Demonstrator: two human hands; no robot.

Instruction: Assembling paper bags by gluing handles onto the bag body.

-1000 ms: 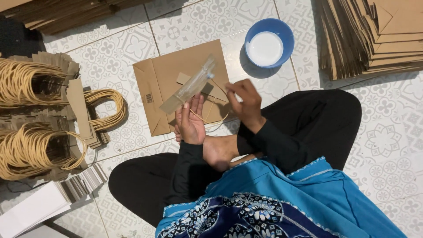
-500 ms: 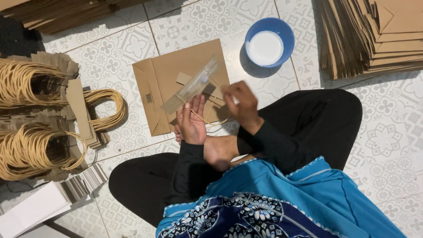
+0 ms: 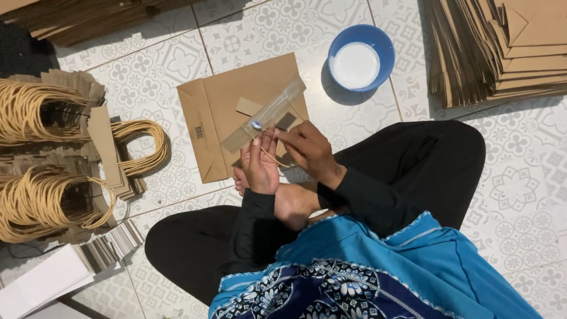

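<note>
Hands: left hand (image 3: pixel 260 168) lifts a kraft strip (image 3: pixel 269 114) with a twine handle, palm up, fingers closed under its lower end; right hand (image 3: pixel 304 147) pinches narrow at the strip's middle, fingertips meeting the left hand's.
Strip: tilted, its upper end toward 1 o'clock, glossy along its length, seemingly wet with paste; a small blue-white dab shows near its centre; held just above the bag, whether touching it I cannot tell.
Bag: one flat brown bag (image 3: pixel 230 109) lies on the tiled floor (image 3: pixel 531 177) at 12 o'clock from the hands; a small paper patch sits on it beside the strip.
Bowl: blue bowl (image 3: pixel 360 57) of white paste at 1 o'clock, well apart from the hands.
Supply: bundles of twine handles (image 3: pixel 41 153) at 9 o'clock; stack of flat bags (image 3: pixel 502 50) at 2 o'clock; another stack (image 3: pixel 88 18) at 11 o'clock; white sheets (image 3: pixel 41 280) at 8 o'clock.
Progress: by the look of it, strip coated and in hand, not yet pressed onto the bag; large piles of handles and bags suggest much remains.
</note>
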